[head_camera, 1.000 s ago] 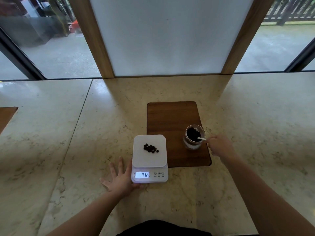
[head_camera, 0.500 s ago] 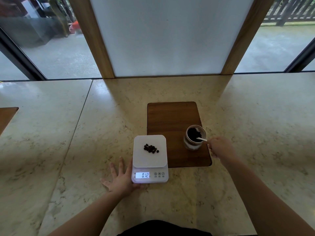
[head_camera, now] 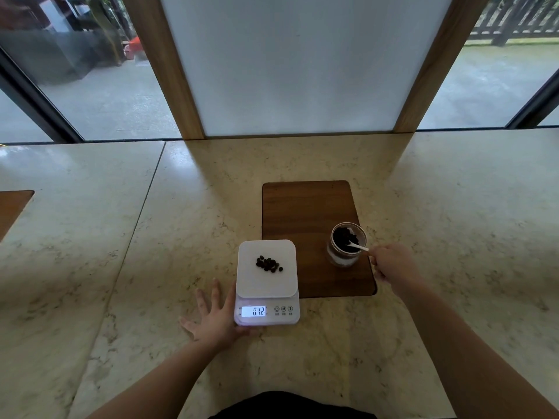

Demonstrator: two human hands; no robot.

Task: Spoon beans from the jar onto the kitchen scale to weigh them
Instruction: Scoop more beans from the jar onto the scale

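A white kitchen scale (head_camera: 266,285) sits on the marble counter, its display reading 0.12, with a small pile of dark beans (head_camera: 268,264) on its platform. My left hand (head_camera: 216,320) lies flat with fingers spread against the scale's left front corner. A glass jar (head_camera: 345,245) of dark beans stands upright on the right side of a wooden board (head_camera: 305,213). My right hand (head_camera: 391,263) grips a white spoon (head_camera: 358,246) whose bowl dips into the jar's beans.
The marble counter (head_camera: 151,267) stretches wide on both sides. Another wooden board corner (head_camera: 12,207) shows at the far left edge. A frosted panel with wooden frame (head_camera: 169,71) and windows rise behind the counter's back edge.
The spoon's bowl has shifted slightly inside the jar, stirring the beans. My left hand and the scale reading stay the same.
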